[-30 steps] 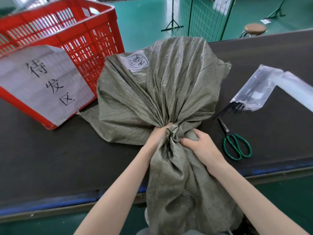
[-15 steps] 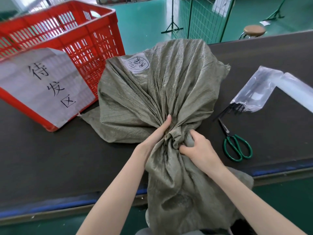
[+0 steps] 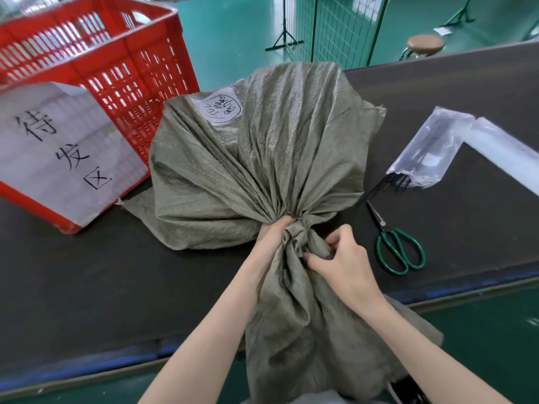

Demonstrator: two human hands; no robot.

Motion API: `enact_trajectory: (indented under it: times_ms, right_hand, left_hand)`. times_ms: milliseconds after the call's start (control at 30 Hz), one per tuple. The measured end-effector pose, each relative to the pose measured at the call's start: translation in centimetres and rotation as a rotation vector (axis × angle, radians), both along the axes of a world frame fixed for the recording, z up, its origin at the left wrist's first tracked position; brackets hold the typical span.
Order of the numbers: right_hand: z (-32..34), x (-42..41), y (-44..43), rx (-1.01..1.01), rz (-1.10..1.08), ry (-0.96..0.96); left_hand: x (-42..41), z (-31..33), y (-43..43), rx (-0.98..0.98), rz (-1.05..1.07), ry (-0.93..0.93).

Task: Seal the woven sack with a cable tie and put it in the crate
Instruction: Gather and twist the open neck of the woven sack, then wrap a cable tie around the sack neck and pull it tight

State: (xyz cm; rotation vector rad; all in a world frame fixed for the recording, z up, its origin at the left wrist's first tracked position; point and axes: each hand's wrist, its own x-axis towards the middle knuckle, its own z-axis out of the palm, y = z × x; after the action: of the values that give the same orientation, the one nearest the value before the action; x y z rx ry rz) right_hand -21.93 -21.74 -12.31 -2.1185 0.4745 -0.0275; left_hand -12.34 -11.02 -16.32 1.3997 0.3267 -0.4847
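A grey-green woven sack (image 3: 262, 158) lies on the dark table (image 3: 87, 272), its bulging body toward the far side and its loose mouth hanging over the near edge. Its neck is bunched into tight folds. My left hand (image 3: 272, 237) wraps the neck from the left. My right hand (image 3: 339, 258) pinches the folds from the right. Black cable ties (image 3: 390, 182) poke out of a clear plastic bag (image 3: 431, 153) to the right. The red plastic crate (image 3: 96, 62) stands at the back left with a white paper sign on its front.
Green-handled scissors (image 3: 399, 246) lie on the table just right of my right hand. A white roll or tube (image 3: 507, 153) lies at the far right. Beyond the table are a green wire fence and a round stool (image 3: 424, 43).
My left hand has closed around the bunched neck again after briefly opening. My right hand has shifted its grip on the folds, and the neck is gathered tighter.
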Motion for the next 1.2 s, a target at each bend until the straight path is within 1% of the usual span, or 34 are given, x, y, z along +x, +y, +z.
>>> enact_trajectory:
  times_ms: [133,233,333,467,533,633,800,900,1067,1200]
  right_hand:
    - [-0.2,0.7,-1.2,0.004,-0.004,-0.079]
    - [-0.4,1.7,-2.3,-0.006,-0.059,-0.144]
    - [-1.0,3.2,-4.0,0.001,-0.169,-0.191]
    - [-3.5,6.5,-8.1,0.073,-0.382,-0.201]
    - [-4.5,8.2,-10.6,-0.003,-0.402,-0.171]
    - [-5.9,10.8,-14.6,-0.209,-0.309,-0.063]
    - [-8.6,13.9,-18.6,-0.585,0.119,0.203]
    - [-9.7,14.4,-18.8,-0.754,0.289,0.267]
    - [-10.0,14.4,-18.7,-0.811,0.321,0.188]
    - [-9.8,14.0,-19.4,-0.843,0.351,0.168]
  left_hand:
    - [0.5,-0.5,-0.4,0.012,0.077,-0.007]
    - [0.4,-0.7,-0.5,0.007,0.114,-0.043]
    - [0.3,-1.1,-0.4,0.057,0.094,-0.104]
    - [0.7,-2.3,-0.5,0.180,0.084,-0.220]
    - [0.8,-2.7,-0.5,0.202,0.075,-0.239]
    - [0.9,-2.8,-0.5,0.186,0.083,-0.245]
    - [0.6,-2.6,-0.3,0.149,0.082,-0.253]
    - [0.6,-2.9,-0.2,0.138,0.082,-0.251]
    - [0.5,-2.7,-0.3,0.117,0.091,-0.238]
    - [0.4,-2.5,-0.2,0.117,0.091,-0.245]
